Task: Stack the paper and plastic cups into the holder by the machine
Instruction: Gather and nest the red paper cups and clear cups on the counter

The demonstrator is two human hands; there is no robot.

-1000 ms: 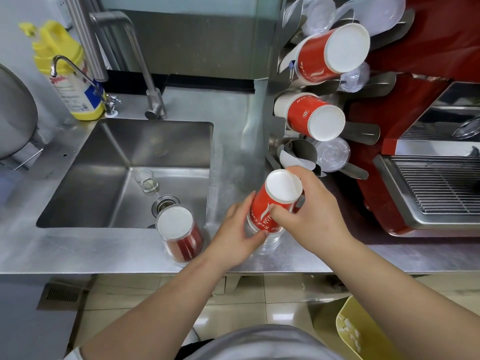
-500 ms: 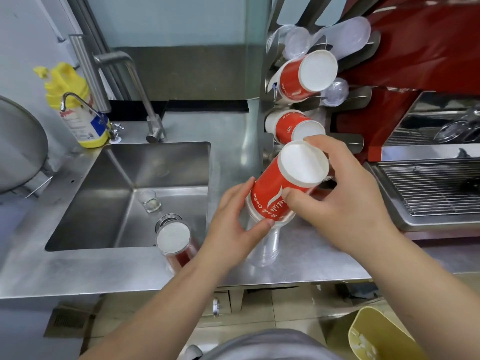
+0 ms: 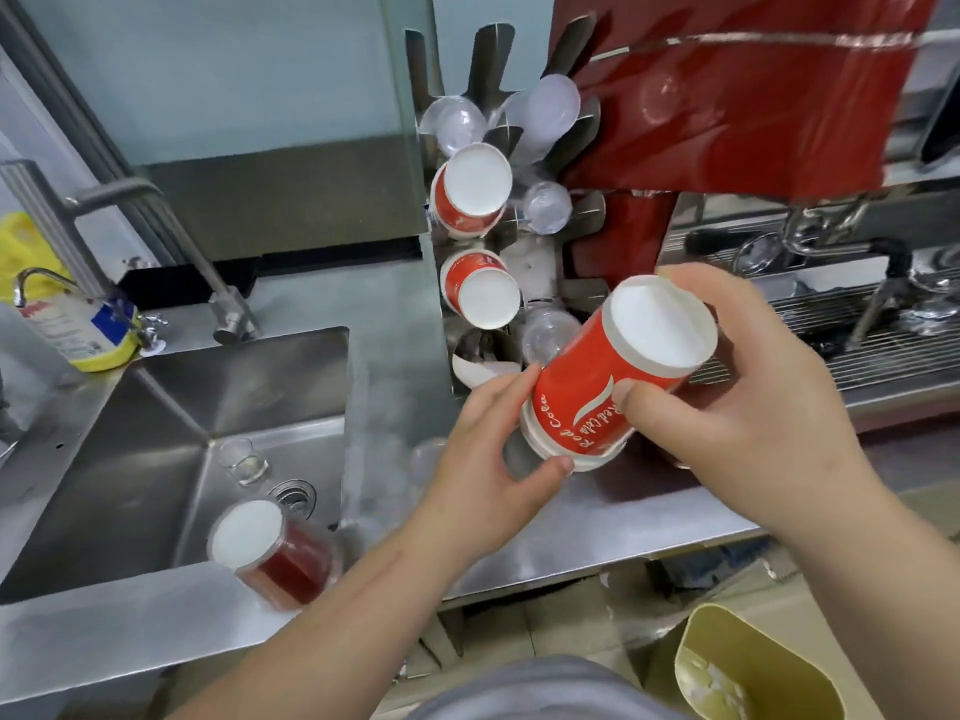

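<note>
A: Where is the red stack just now?

B: Off the counter, tilted, white base up and toward the machine, rim end low and left. It hangs just in front of the holder. The right hand has its grip wrapped round the upper half, thumb across the lettering; the left hand pinches the rim end between thumb and fingers.

A: How should it go in?

B: I'd say turn the rim end toward the free bottom slot, the one with only a white scrap in it, line the stack with the slot's slant, then slide it in straight. The left hand guides the mouth; the right pushes from the base. Squeeze lightly, since paper walls would likely dent. Let go of the rim end first, I'd guess, or the fingers get trapped against the metal.

A: Now count for me

B: Red cups or stacks: four. One held, two in the holder, upper and lower, and one inside clear plastic on the counter's front edge by the sink. Clear cup bases in the holder: I make out about four, though glare blurs them. One small glass in the sink. Two taps. One yellow bottle. One yellow bin below, at right
</note>
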